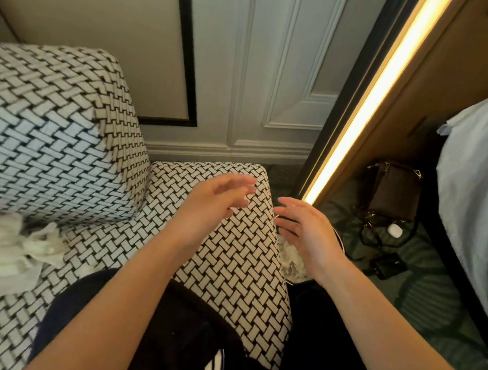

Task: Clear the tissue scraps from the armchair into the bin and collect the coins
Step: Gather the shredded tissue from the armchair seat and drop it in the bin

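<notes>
Hands bare and empty at a black-and-white basket-weave fabric armchair (234,262): left hand (214,202) above the armrest, fingers loosely apart; right hand (308,231) over a small round bin (295,279) just beside that armrest, fingers spread, gripping nothing. Crumpled white tissue scraps (1,253) heaped on the seat, blurred; more inside the bin.
</notes>
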